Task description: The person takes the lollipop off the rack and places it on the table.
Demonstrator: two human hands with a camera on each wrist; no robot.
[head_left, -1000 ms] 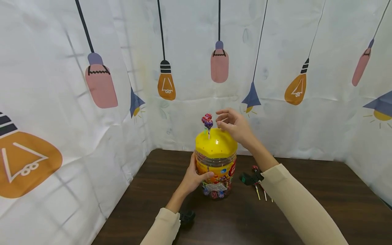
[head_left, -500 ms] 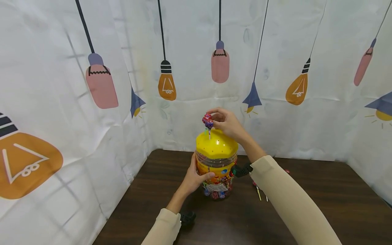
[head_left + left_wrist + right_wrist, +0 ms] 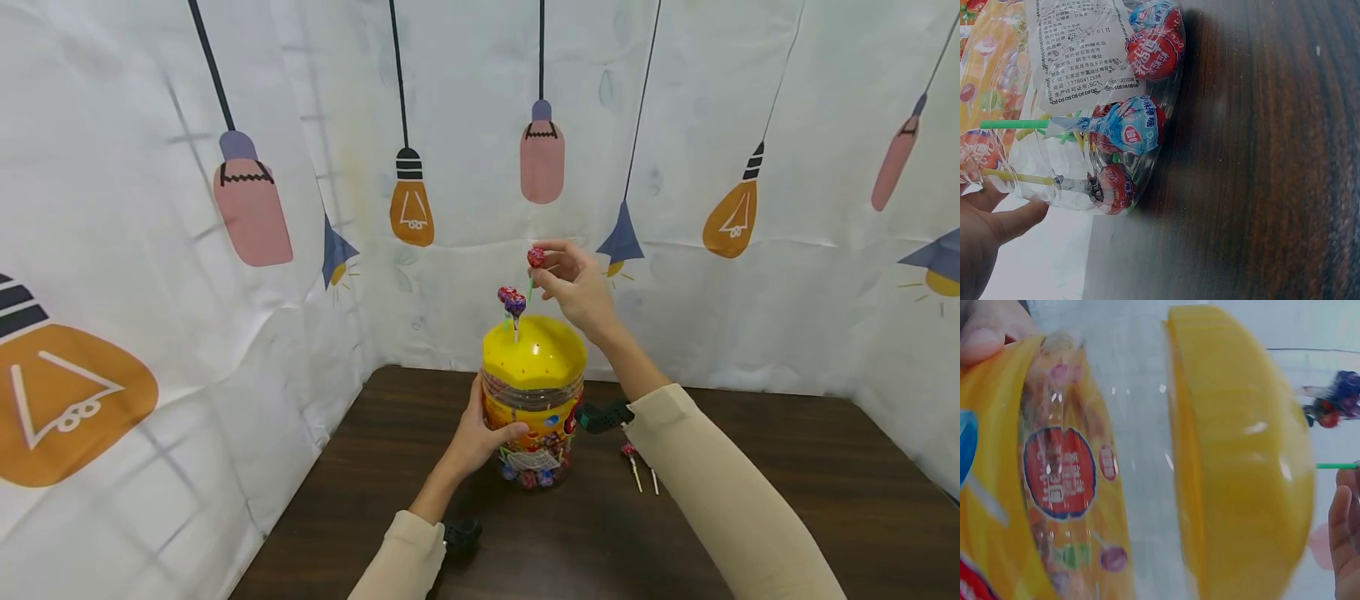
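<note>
A clear plastic candy jar (image 3: 531,417) with a domed yellow lid (image 3: 540,354) stands on the table, and lollipops show through its lower wall in the left wrist view. My left hand (image 3: 474,433) holds the jar from the left side, its thumb (image 3: 1019,222) lying across the front. Above the lid, my right hand (image 3: 577,287) pinches a red-wrapped lollipop (image 3: 536,257) with a green stick (image 3: 1335,466), whose lower end hangs over the lid. Red and purple lollipops (image 3: 513,302) stand upright in the lid's top, left of my right hand.
On the dark wooden table (image 3: 360,467), loose lollipops (image 3: 633,467) lie to the right of the jar, partly hidden by my right sleeve (image 3: 720,483). A white curtain (image 3: 465,208) printed with lamps hangs behind and at the sides.
My right hand moved left to the lollipops at the lid, took hold of a red one, and raised it slightly to the right. My left hand stayed on the jar.
</note>
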